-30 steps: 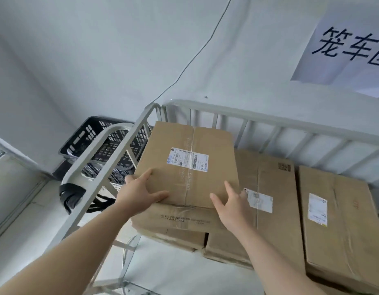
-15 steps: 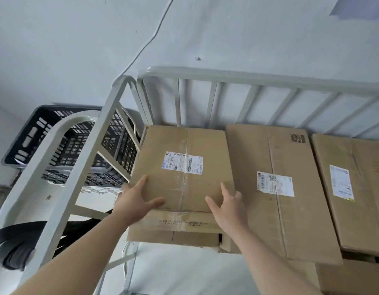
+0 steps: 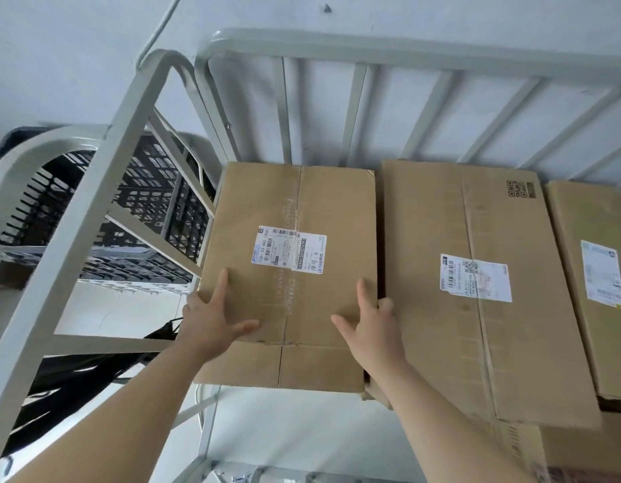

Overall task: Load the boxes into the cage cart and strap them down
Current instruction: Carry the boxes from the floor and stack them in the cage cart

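1. Pale grey wall (image 3: pixel 75 47) rises behind the scene, with a thin cable (image 3: pixel 162 26) running up it.
2. Against it stands the cage cart (image 3: pixel 406 52), a grey frame of tubes and slanted bars, with its near side open.
3. The top box (image 3: pixel 291 190) lies flat in the cart's far-left corner, on a lower box (image 3: pixel 284 367) whose near end sticks out beneath it.
4. Its white shipping label (image 3: pixel 289 249) reads "530-C3 885" and "序号: 8"; the clear tape (image 3: pixel 291 301) down the middle seam carries faint "CHANDO" lettering.
5. The left hand (image 3: pixel 211 322) rests on the near-left corner, index finger and thumb flat on the lid. Its other fingers drop past the left edge, so I cannot tell whether it grips.
6. The right hand (image 3: pixel 371 329) holds the near-right corner: thumb and index finger on top, the other fingers bent over the right edge into the gap.
7. The far edge sits just short of the back bars, and the left edge runs close along the side frame.
8. Only a narrow dark gap parts it from the second box (image 3: pixel 441 221), which shows a printed QR code and a label too small to read.
9. A third box (image 3: pixel 587 217) lies further right, also labelled.
10. Outside the left frame stand a black crate (image 3: pixel 155 203) and, nearer, a black strap (image 3: pixel 75 385) hanging.
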A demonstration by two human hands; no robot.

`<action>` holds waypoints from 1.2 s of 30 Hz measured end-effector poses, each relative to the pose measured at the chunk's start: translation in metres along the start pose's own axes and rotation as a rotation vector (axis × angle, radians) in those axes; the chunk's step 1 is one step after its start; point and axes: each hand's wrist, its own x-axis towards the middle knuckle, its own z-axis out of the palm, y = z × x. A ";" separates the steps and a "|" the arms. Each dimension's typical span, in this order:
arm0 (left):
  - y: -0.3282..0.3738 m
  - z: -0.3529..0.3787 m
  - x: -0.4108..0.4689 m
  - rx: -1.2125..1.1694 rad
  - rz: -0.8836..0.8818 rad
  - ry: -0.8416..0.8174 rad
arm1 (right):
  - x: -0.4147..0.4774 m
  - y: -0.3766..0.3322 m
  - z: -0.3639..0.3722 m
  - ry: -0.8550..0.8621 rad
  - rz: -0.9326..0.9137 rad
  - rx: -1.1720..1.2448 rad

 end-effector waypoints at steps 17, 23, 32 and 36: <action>0.133 -0.075 -0.150 0.281 0.451 0.455 | -0.069 -0.022 -0.162 0.280 -0.326 -0.136; 0.178 -0.096 -0.237 0.234 0.599 0.508 | -0.143 -0.005 -0.239 0.410 -0.346 -0.130; 0.219 -0.080 -0.346 0.271 0.957 0.424 | -0.292 0.042 -0.292 0.610 -0.127 -0.187; 0.220 -0.059 -0.398 0.328 1.148 0.346 | -0.376 0.063 -0.283 0.658 0.070 -0.168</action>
